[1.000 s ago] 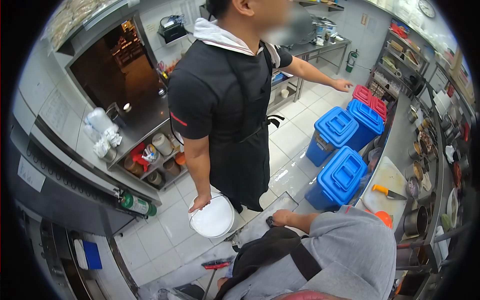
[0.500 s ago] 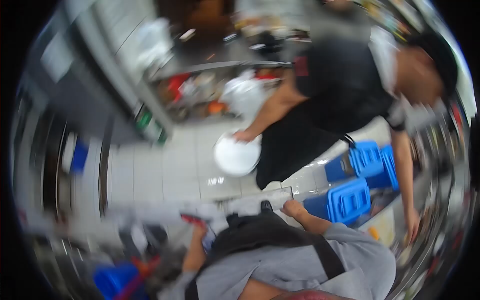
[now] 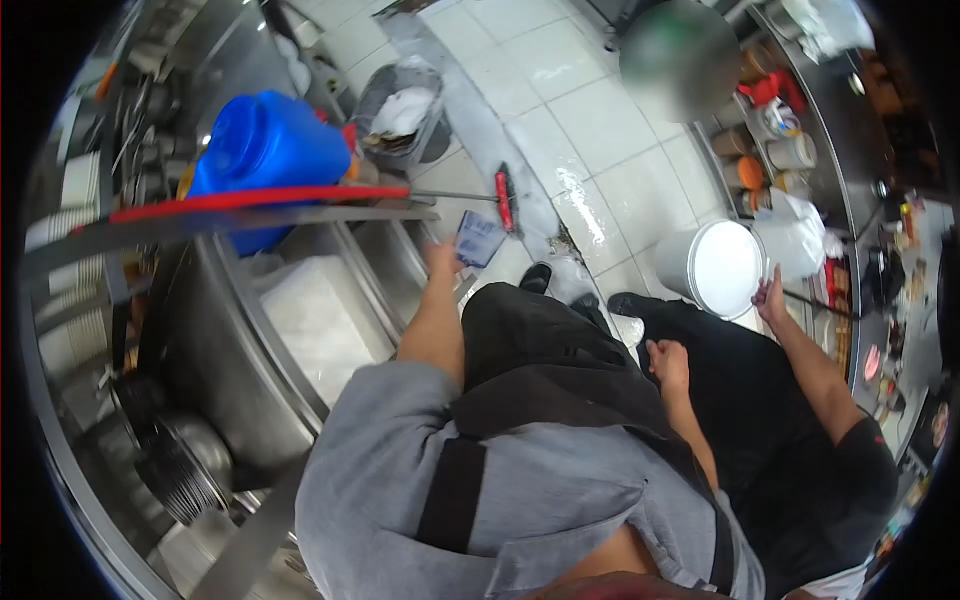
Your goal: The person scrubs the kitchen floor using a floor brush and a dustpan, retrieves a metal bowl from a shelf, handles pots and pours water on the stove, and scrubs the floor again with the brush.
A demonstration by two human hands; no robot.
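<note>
My left hand (image 3: 442, 259) is low beside the steel counter, closed on the edge of a flat blue thing with a pale, marked face (image 3: 481, 240); its kind I cannot make out. Just beyond it is the red head (image 3: 504, 200) of a long-handled floor brush or squeegee. Its red pole (image 3: 260, 198) slants across the counter's end. My right hand (image 3: 669, 363) hangs in front of my apron with its fingers curled in; whatever is inside them, if anything, is hidden. A small white object (image 3: 628, 330) shows close to it, by the shoes.
At my right a person in black has a hand (image 3: 770, 298) at a large white bucket (image 3: 726, 268). A blue container (image 3: 268, 150) sits at left, near a grey bin (image 3: 405, 130). Shelves (image 3: 770, 175) line the right side. The tiled floor (image 3: 600, 140) looks shiny.
My view has swung left and become sharper. The person in black and the white bucket now appear at my right. The blue thing stays in my left hand.
</note>
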